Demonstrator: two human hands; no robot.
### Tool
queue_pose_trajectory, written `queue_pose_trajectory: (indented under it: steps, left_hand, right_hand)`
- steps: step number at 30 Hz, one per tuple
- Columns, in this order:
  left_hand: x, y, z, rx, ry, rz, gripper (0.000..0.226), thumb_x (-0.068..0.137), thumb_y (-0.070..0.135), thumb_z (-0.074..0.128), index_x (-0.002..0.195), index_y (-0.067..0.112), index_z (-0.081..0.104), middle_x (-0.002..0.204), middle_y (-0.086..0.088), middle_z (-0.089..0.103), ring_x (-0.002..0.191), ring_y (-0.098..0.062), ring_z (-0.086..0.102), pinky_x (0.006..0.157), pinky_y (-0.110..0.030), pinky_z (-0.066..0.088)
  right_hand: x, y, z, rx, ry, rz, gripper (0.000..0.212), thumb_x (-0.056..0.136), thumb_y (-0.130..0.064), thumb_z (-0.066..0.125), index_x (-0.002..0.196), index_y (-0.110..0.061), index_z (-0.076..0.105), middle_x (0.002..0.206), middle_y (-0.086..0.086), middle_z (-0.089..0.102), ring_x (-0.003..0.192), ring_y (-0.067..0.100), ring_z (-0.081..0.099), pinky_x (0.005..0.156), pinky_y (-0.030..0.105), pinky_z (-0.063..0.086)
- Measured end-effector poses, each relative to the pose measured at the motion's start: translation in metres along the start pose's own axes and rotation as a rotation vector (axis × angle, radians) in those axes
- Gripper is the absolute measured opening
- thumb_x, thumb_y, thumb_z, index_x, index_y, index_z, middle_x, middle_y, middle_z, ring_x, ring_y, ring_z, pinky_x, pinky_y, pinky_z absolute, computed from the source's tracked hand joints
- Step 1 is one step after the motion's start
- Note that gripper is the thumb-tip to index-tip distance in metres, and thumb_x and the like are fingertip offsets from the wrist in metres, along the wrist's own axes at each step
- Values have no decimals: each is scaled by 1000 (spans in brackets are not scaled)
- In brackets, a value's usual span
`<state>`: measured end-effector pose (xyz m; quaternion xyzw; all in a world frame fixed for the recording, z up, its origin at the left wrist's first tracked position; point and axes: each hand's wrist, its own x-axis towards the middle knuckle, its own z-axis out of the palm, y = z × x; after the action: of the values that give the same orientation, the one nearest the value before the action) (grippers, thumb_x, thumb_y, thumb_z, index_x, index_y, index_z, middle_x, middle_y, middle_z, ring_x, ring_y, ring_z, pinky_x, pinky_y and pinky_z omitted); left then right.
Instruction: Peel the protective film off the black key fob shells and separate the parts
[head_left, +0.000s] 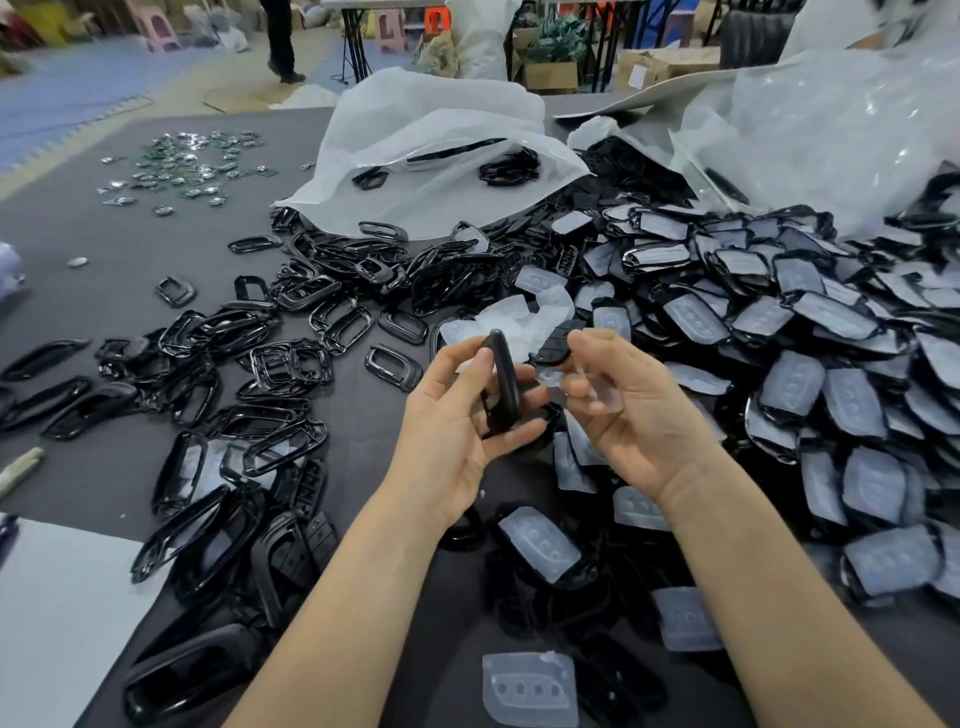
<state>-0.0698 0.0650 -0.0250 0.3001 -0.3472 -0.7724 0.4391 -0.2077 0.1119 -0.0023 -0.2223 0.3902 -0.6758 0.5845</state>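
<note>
Gripping shell (503, 384) between fingers of left hand (457, 441); pinching button pad (555, 340) and film (600, 397) in right hand (639, 415), likely for sorting.

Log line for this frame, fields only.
left hand: grips black shell | right hand: pinches black insert, clear film | stage: parts apart, not set down

No legible text, brand, number or sign anywhere. Pale label on cardboard box (649, 73) at back: too small, too blurred to read. Clear film piece (530, 688) in foreground: raised ovals only, no lettering made out.
</note>
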Motion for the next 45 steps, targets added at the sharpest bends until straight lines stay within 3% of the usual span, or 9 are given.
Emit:
queue_pose_trajectory:
  steps: [4,8,12,16,27,31,36,42,45]
  left_hand:
    - [-2,0,4,70,18,30,13,96,21,53,95,23,65,84,-9,75,68,-22,73,48,-23,54]
    - [-1,1,2,26,-66,51,27,98,2,45,108,16,66,94,-16,74,82,-25,73,63,-26,57]
    - [0,-1,2,13,-149,28,47,91,-17,34,119,9,61,101,-17,73,93,-25,71,78,-28,57]
    - [1,-3,2,20,-166,46,58,84,-26,28,119,10,58,98,-17,73,94,-22,71,82,-26,56]
    - [2,-5,1,43,-165,38,57,90,-22,34,122,18,57,107,-12,73,102,-22,69,85,-25,56]
    - [3,-4,0,57,-145,59,52,92,-20,35,125,16,56,105,-10,74,102,-20,69,85,-25,56]
    - [1,-4,1,86,-103,81,41,95,-15,38,123,7,58,101,-10,74,94,-20,71,86,-26,56]
    - [3,-2,-3,44,-25,74,51,94,-13,41,131,20,52,101,-18,73,96,-30,71,82,-28,57]
    - [4,-1,-4,44,-21,80,52,93,-14,40,125,23,58,95,-17,73,94,-31,71,77,-27,57]
  right_hand:
    - [2,0,-2,27,8,-8,19,67,-6,66,81,-9,53,61,-2,53,47,6,50,42,13,40]
    - [2,0,-4,4,10,-6,35,66,-5,65,101,-7,62,69,5,59,50,9,55,47,15,45]
    - [3,1,-5,-25,28,-3,20,77,0,62,95,-8,63,66,8,60,50,10,55,44,16,43]
    - [3,1,-6,-34,43,-3,20,66,-5,67,80,-12,55,70,8,61,51,10,55,56,19,46]
    - [2,2,-4,-221,106,0,20,62,-15,75,73,-15,58,63,0,60,52,11,56,46,17,44]
    - [3,7,-6,-371,190,-139,15,75,-1,73,78,-10,62,63,-1,66,54,10,61,51,16,47]
    - [2,7,-6,-269,182,-159,26,84,5,65,105,-9,66,77,10,68,65,19,69,63,23,56]
    - [2,5,-4,-253,196,-119,12,90,0,59,100,-3,66,83,12,75,71,22,73,58,21,54]
    - [2,5,-4,-276,194,-118,12,92,-1,57,97,-5,67,81,10,75,67,19,72,55,20,52]
